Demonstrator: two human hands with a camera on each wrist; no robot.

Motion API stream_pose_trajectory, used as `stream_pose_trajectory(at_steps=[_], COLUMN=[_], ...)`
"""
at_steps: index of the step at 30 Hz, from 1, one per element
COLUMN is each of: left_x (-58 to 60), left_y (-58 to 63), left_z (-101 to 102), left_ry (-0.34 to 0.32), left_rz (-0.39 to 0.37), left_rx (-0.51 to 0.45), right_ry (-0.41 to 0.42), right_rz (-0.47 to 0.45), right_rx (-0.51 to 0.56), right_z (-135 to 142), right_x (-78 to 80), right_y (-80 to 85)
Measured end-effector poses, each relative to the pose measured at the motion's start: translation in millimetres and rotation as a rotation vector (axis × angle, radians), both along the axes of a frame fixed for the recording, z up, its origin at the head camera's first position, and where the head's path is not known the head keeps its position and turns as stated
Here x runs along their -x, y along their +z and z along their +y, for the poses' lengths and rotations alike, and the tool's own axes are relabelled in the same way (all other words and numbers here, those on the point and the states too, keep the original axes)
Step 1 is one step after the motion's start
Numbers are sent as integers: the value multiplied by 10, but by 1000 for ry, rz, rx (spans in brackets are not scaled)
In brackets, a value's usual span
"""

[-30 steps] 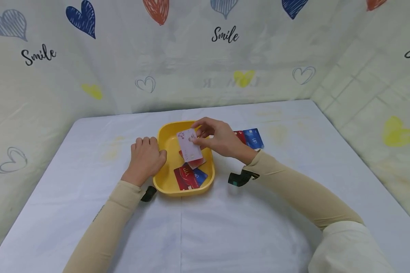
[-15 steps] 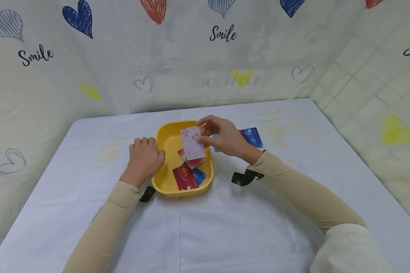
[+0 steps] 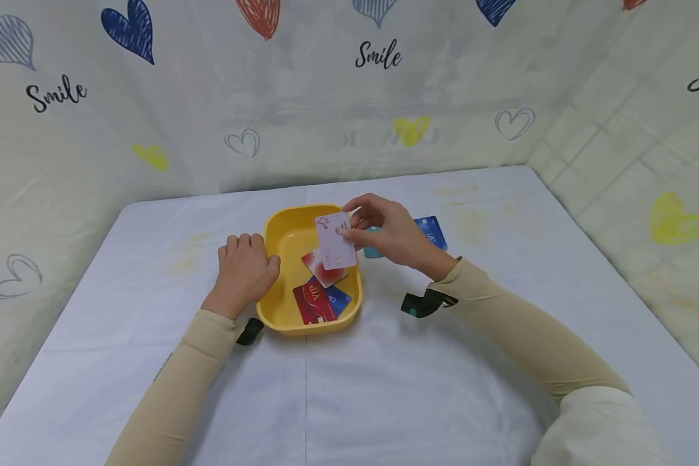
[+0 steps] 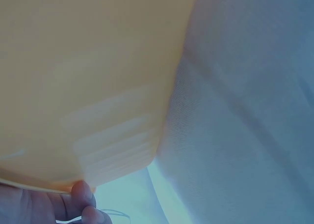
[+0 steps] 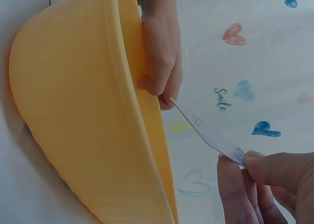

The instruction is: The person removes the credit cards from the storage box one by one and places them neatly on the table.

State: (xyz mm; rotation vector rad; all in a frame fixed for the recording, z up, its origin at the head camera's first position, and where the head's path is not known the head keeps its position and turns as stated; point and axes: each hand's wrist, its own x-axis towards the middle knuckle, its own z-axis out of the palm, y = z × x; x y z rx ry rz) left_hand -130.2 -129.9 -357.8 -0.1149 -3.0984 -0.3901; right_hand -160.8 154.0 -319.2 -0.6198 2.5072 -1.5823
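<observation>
Between thumb and fingers, my right hand [image 3: 387, 232] pinches a pale pink card [image 3: 334, 244] above the right side of a yellow plastic basin [image 3: 275, 310]. The right wrist view shows this card [image 5: 211, 133] tilted and nearly edge-on, higher than the basin's rim. My left hand [image 3: 243, 275] grips the basin's left rim, and its fingertips [image 4: 83, 193] show at that rim in the left wrist view. Inside the basin lie a red VIP card [image 3: 314, 304], a blue card [image 3: 339, 299] partly under it, and a red-and-pink patterned card [image 3: 320, 268] overlapped by the held one.
Right of the basin, a blue card [image 3: 432, 232] and a teal card [image 3: 373, 251] lie on the white-covered table [image 3: 384, 388], partly hidden behind my right hand. A pale printed sheet [image 3: 303, 97] with hearts and "Smile" lettering stands behind the table.
My right hand has moved a little to the right with the pink card, uncovering more of the patterned card below. My left hand keeps its grip on the basin's rim.
</observation>
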Motion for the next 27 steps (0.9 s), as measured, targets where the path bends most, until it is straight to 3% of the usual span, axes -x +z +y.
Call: stream_pose_trajectory(at_steps=[14,27], left_x=[-8,-12], left_y=[13,21], left_z=[14,27], left_ry=[2,-2], left_rz=[-2,-4], left_rx=[6,2], right_ry=[-31,-156], right_rz=[-29,-57], right_rx=[60,86], right_z=[165,368], right_x=[-15,-13], right_y=[-25,-15])
